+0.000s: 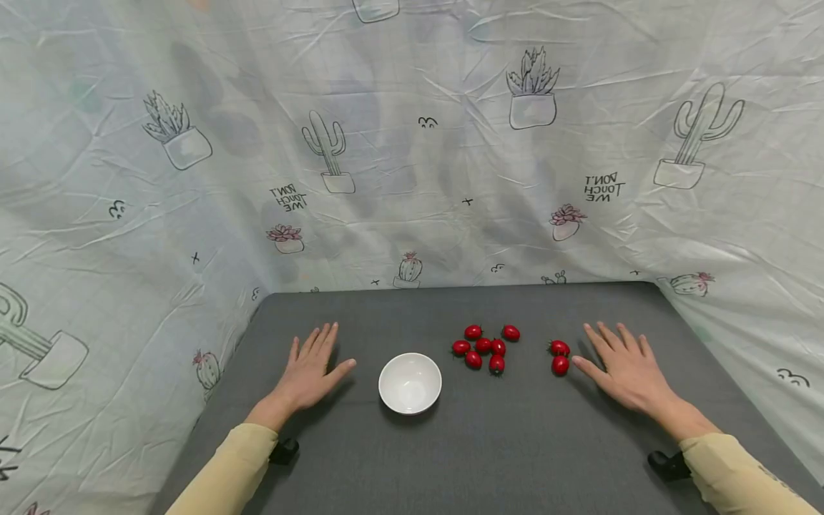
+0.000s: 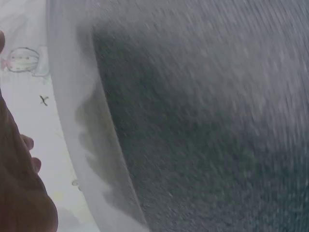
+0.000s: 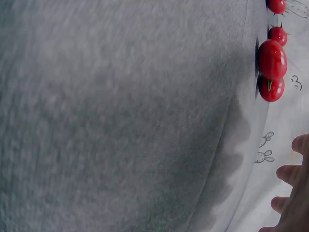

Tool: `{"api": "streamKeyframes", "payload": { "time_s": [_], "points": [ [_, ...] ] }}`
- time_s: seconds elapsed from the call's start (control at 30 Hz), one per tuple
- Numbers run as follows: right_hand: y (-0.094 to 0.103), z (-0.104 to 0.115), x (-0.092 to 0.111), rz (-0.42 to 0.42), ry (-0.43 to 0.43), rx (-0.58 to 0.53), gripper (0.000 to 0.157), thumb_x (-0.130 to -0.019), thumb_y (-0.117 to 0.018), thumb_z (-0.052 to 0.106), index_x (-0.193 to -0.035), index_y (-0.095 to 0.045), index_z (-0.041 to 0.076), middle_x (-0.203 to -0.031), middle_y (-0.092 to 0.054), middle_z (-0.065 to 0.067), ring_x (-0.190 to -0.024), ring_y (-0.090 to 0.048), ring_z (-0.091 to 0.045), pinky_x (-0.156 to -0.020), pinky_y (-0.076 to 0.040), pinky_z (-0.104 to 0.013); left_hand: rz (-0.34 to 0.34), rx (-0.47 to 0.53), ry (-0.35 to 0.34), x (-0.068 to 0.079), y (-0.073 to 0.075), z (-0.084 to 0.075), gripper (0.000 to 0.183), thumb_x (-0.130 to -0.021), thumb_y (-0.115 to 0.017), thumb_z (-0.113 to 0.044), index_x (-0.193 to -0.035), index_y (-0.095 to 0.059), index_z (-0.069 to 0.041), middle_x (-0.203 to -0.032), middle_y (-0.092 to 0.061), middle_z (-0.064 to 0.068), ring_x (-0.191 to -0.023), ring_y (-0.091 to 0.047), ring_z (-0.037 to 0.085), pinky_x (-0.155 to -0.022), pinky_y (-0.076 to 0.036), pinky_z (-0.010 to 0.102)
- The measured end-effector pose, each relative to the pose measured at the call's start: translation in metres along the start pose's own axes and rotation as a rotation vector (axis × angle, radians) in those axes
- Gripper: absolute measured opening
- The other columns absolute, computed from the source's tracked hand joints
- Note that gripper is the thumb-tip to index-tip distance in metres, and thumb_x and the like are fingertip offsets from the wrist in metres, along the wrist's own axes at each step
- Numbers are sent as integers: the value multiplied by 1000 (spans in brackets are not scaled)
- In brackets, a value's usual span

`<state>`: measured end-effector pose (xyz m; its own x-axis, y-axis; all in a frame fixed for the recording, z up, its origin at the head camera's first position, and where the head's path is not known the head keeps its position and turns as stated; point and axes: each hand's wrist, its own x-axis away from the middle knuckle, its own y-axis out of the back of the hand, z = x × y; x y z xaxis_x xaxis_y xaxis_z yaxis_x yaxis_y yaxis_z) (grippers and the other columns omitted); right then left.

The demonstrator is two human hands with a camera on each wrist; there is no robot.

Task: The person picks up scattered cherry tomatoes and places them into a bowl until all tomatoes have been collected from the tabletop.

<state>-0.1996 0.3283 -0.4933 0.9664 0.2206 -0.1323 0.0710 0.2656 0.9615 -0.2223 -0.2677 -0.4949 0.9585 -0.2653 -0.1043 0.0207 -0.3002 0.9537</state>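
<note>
My left hand (image 1: 309, 373) is held palm down over the left of the grey table, fingers straight and thumb spread toward a white bowl (image 1: 410, 411). The bowl stands upright with nothing in it. On the right my right hand (image 1: 627, 368) hovers palm down with its fingers spread, holding nothing. Its thumb tip is right beside two cherry tomatoes (image 1: 560, 365), one behind the other. Several more cherry tomatoes (image 1: 483, 346) lie in a loose cluster to the right of the bowl. The right wrist view shows some red tomatoes (image 3: 272, 60) beyond the fingers (image 3: 291, 175).
The grey table (image 1: 412, 472) ends at a back edge against a pale curtain (image 1: 399, 143) printed with cacti and potted plants. The curtain also runs along both sides. A black wrist strap piece (image 1: 284, 451) shows under the left sleeve (image 1: 228, 468).
</note>
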Motion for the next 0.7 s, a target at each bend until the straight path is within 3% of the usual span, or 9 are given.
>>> {"api": "streamKeyframes", "payload": {
  "time_s": [0.17, 0.43, 0.7],
  "points": [
    [2, 3, -1, -7, 7, -68, 80, -104, -50, 55, -158, -33, 0, -157, -32, -33, -143, -19, -59, -108, -8, -76, 40, 176, -57, 0, 3, -12, 89, -103, -52, -56, -165, -11, -7, -168, -16, 18, -153, -14, 43, -117, -2, 66],
    [1, 7, -5, -23, -9, -167, 78, -103, -54, 53, -155, -37, -2, -153, -39, -32, -141, -26, -56, -108, -13, -75, 190, 430, -88, 4, 1, -35, 102, -97, -66, -53, -166, 0, -15, -170, -12, 14, -154, -6, 44, -118, -6, 65],
    [-1, 14, -6, 0, -47, -216, 85, -98, -60, 58, -154, -41, -3, -149, -44, -33, -137, -32, -56, -105, -21, -74, 286, 512, -108, 11, -11, -56, 125, -80, -84, -57, -166, 1, -24, -170, -16, 1, -154, -3, 41, -115, -14, 67]
  ]
}}
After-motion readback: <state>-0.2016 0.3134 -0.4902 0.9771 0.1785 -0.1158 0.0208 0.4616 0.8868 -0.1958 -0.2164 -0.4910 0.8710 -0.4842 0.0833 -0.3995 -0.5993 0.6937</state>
